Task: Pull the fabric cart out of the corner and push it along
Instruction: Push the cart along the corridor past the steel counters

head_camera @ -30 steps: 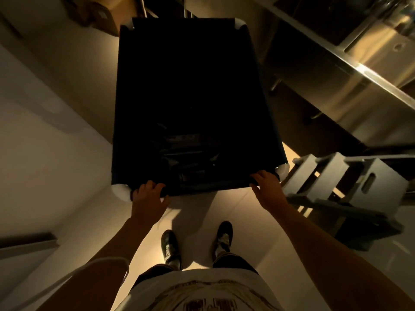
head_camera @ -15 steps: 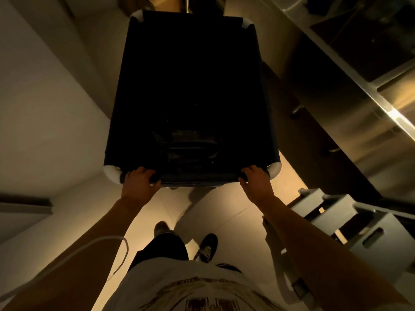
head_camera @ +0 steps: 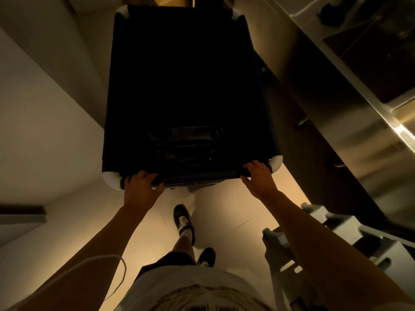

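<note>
The fabric cart (head_camera: pixel 186 63) is a deep black cloth bin with white rounded corner caps, seen from above in the middle of the view. Something dark and shiny lies at its bottom, too dim to identify. My left hand (head_camera: pixel 140 187) grips the near rim close to the left corner. My right hand (head_camera: pixel 258 178) grips the same rim close to the right corner. Both arms are stretched forward. My feet are mid-stride on the floor behind the cart.
A pale wall (head_camera: pixel 40 113) runs along the left. A stainless steel counter with a sink (head_camera: pixel 359 90) lines the right side. A grey step stool (head_camera: pixel 336 239) stands at my lower right. A white cable (head_camera: pixel 107 261) hangs by my left arm.
The cart has rolled forward along the aisle with both hands still on its near rim. I have stepped after it, and the step stool has slid back to my lower right.
</note>
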`<state>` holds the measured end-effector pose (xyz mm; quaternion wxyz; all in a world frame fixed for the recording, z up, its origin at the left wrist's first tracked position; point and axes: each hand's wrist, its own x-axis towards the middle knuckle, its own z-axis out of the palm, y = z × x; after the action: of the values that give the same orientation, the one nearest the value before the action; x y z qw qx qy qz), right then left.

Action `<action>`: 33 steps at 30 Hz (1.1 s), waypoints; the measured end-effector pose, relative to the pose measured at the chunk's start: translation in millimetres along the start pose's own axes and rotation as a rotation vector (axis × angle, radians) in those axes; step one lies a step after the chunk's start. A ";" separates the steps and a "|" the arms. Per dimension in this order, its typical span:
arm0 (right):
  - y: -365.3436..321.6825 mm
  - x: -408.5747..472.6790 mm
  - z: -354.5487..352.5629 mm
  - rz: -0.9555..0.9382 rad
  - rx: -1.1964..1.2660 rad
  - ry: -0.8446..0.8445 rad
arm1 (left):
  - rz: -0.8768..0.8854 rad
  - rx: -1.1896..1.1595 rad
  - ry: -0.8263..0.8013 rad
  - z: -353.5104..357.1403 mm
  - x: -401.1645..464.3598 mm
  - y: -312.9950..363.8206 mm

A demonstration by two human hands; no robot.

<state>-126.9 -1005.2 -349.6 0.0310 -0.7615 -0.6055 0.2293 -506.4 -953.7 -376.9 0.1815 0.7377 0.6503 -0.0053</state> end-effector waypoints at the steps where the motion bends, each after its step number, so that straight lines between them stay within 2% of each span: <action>1: -2.3 11.9 -4.8 -0.006 -0.006 -0.007 | -0.006 0.002 -0.005 -3.1 10.2 0.5; 12: -24.7 97.8 -36.1 0.008 -0.009 -0.011 | -0.056 -0.048 -0.075 -32.1 96.8 9.6; 23: -41.1 163.1 -53.6 0.013 0.037 0.007 | -0.072 -0.040 -0.062 -44.0 160.6 13.6; 33: -44.9 246.0 -78.8 -0.041 -0.047 0.006 | -0.140 -0.060 -0.042 -53.9 225.9 22.9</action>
<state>-97.5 -744.8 -341.4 0.0197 -0.7502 -0.6260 0.2122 -461.9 -724.7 -375.6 0.2162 0.6844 0.6961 -0.0142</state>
